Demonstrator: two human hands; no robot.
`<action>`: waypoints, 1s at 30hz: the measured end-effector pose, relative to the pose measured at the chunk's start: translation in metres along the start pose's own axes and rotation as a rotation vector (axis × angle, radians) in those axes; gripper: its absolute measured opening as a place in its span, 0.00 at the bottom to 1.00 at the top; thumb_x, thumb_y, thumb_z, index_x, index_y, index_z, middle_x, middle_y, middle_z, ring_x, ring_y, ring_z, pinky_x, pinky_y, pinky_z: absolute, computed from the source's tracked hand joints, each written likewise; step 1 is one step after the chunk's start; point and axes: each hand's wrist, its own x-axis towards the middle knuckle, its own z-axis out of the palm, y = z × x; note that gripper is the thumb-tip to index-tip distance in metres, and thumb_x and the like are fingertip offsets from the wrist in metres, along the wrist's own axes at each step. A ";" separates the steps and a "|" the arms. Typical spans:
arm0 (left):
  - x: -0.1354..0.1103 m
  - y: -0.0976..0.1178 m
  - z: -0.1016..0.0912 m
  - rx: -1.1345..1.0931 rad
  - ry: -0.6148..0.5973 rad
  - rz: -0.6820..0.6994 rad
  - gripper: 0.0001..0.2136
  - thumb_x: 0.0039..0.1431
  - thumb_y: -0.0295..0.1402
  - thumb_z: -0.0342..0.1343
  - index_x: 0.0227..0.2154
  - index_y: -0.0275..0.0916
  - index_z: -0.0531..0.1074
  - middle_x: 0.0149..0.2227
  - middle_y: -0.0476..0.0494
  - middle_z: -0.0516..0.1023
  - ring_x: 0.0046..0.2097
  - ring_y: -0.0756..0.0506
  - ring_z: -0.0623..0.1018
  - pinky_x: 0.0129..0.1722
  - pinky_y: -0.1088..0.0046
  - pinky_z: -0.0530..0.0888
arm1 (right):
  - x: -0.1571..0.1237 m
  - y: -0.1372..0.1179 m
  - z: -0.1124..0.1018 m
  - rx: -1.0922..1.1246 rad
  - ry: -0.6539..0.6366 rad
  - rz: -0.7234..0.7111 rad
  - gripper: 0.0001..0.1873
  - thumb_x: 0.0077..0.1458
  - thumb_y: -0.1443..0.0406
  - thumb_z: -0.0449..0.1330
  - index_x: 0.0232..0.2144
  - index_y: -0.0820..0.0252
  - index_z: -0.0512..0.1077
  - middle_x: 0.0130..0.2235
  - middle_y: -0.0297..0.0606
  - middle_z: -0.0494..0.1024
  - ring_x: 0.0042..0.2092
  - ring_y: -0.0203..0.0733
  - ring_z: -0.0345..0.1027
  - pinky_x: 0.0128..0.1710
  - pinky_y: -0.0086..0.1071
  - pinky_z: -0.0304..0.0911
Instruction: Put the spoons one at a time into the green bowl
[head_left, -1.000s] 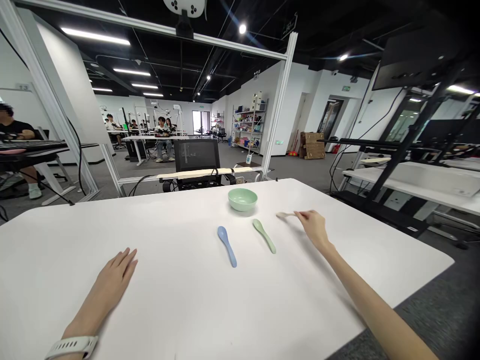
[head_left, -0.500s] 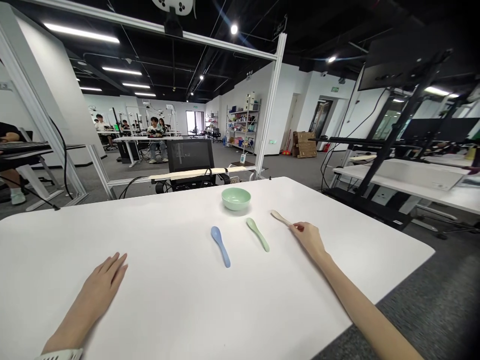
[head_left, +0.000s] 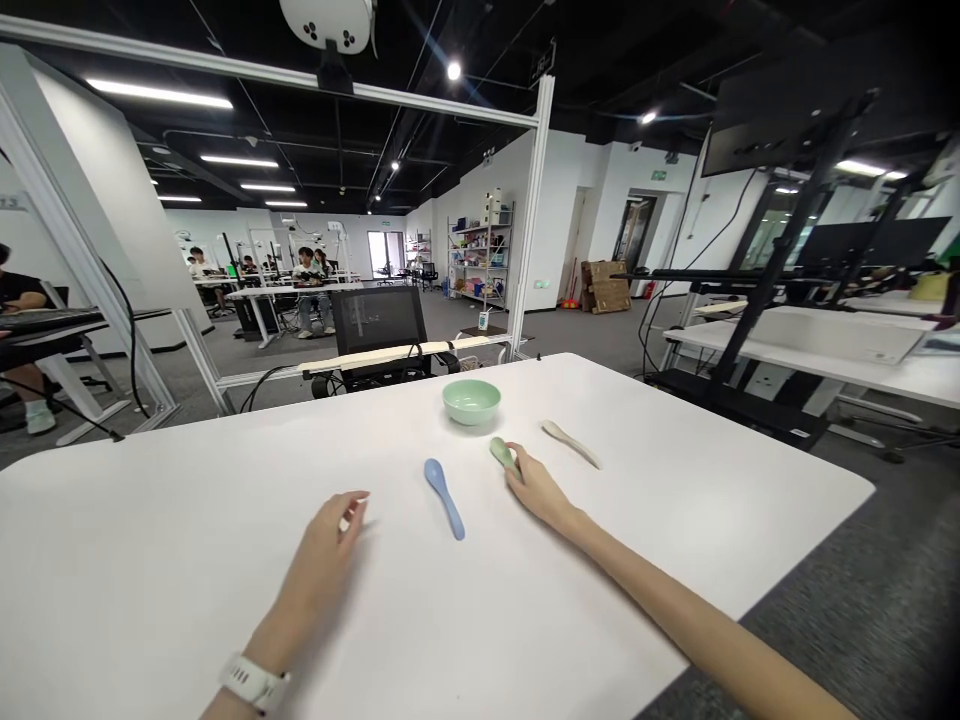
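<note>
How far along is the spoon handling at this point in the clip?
Done: nothing visibly so far; no spoon is in the green bowl. In hand: the right hand is on the green spoon. Remaining: the blue spoon and the beige spoon lie on the table with no hand on them, the left hand nearest the blue one.

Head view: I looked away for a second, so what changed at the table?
The right hand moved left, off the beige spoon, which now lies free, and onto the green spoon, covering its handle. The left hand lifted from the table and moved forward, toward the blue spoon, fingers curled. The blue spoon and the pale green bowl stayed where they were.
</note>
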 end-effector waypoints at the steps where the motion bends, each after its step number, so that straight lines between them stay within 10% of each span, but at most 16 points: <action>1: 0.003 0.017 0.011 -0.079 -0.037 -0.031 0.25 0.64 0.56 0.48 0.46 0.44 0.79 0.44 0.40 0.84 0.44 0.40 0.81 0.47 0.61 0.79 | -0.003 -0.010 0.005 0.041 -0.004 -0.026 0.24 0.67 0.62 0.51 0.63 0.62 0.65 0.37 0.40 0.77 0.39 0.49 0.75 0.44 0.38 0.66; 7: 0.024 0.075 0.077 -0.397 -0.345 -0.223 0.35 0.55 0.67 0.47 0.34 0.38 0.80 0.33 0.38 0.82 0.31 0.44 0.76 0.31 0.65 0.70 | -0.036 -0.071 0.036 0.398 -0.067 -0.259 0.25 0.67 0.60 0.53 0.64 0.54 0.58 0.33 0.29 0.71 0.32 0.42 0.67 0.36 0.34 0.62; 14: 0.038 0.063 0.092 -0.348 -0.243 -0.287 0.28 0.50 0.66 0.45 0.20 0.44 0.65 0.21 0.50 0.68 0.25 0.47 0.68 0.28 0.67 0.64 | -0.039 -0.102 0.051 0.403 -0.064 -0.207 0.25 0.71 0.55 0.52 0.64 0.58 0.59 0.34 0.32 0.72 0.35 0.42 0.68 0.39 0.35 0.63; 23: 0.045 0.070 0.089 0.034 -0.248 -0.357 0.13 0.60 0.41 0.48 0.24 0.43 0.70 0.27 0.45 0.78 0.33 0.41 0.78 0.35 0.66 0.66 | -0.025 -0.092 0.049 0.066 -0.145 -0.196 0.27 0.64 0.69 0.53 0.64 0.66 0.64 0.42 0.46 0.78 0.45 0.50 0.73 0.47 0.39 0.65; 30: 0.055 0.099 0.110 0.246 -0.294 -0.354 0.14 0.65 0.39 0.47 0.32 0.41 0.76 0.39 0.36 0.87 0.44 0.37 0.84 0.41 0.64 0.70 | -0.008 -0.021 -0.004 0.083 -0.061 -0.074 0.26 0.63 0.69 0.53 0.63 0.65 0.69 0.41 0.44 0.80 0.40 0.46 0.72 0.45 0.36 0.65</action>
